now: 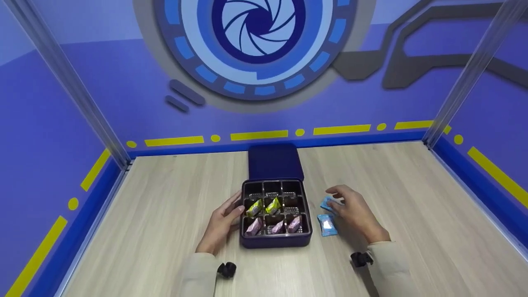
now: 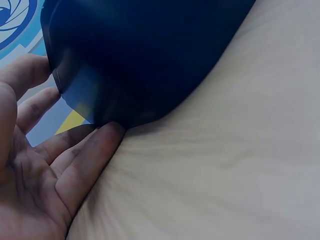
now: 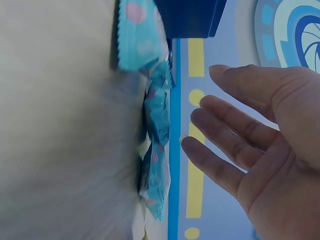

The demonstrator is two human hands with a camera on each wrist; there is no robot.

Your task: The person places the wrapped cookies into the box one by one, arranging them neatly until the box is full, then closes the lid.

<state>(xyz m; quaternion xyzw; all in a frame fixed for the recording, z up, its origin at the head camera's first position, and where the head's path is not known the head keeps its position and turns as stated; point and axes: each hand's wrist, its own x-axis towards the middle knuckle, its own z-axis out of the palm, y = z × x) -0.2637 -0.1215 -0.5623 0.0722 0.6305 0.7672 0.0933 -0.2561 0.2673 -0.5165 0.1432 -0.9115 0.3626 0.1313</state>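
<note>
A dark blue box [image 1: 275, 242] with a compartmented black tray stands in the middle of the table. Yellow-green wrapped candies [image 1: 273, 206] lie in the left and middle compartments of the middle row. Three pink wrapped candies [image 1: 253, 227] fill the front row. My left hand [image 1: 222, 222] rests against the box's left side, its fingers extended, fingertips touching the wall [image 2: 115, 85]. Right of the box, my right hand [image 1: 357, 212] hovers by blue wrapped candies [image 1: 327, 225], partly covering them. In the right wrist view its fingers are spread apart, holding nothing, beside several blue candies [image 3: 156, 115].
Behind the box lies its dark blue lid [image 1: 275, 161], near the back wall [image 1: 222, 119]. Side walls [image 1: 53, 165] and metal corner posts [image 1: 466, 74] bound the wooden table [image 1: 173, 198].
</note>
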